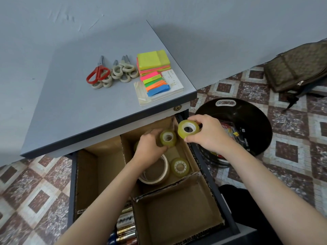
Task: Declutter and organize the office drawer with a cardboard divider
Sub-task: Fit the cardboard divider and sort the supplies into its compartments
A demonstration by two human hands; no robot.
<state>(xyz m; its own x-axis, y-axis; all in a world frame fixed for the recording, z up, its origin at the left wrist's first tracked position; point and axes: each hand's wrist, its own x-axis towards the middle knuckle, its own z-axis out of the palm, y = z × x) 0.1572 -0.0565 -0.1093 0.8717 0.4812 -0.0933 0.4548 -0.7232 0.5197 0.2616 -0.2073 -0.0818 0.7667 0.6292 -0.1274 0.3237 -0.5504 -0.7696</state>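
The open drawer (pixel 228 213) holds a cardboard divider (pixel 127 156) that splits it into several compartments. My left hand (pixel 150 147) is down in the far right compartment and grips a small yellowish tape roll (pixel 168 138). My right hand (pixel 207 133) pinches a second small tape roll (pixel 188 129) above the drawer's right edge. In the same compartment lie a large beige tape roll (pixel 159 175) and another small roll (pixel 180 167). Markers (pixel 125 225) lie in a near compartment, partly hidden by my left arm.
On the desk top (pixel 70 96) lie several scissors (pixel 109 73), stacked sticky notes (pixel 153 62) and coloured page flags on notepads (pixel 157 85). A black bin (pixel 247 112) with stationery stands right of the drawer. A brown backpack (pixel 297 68) lies on the tiled floor.
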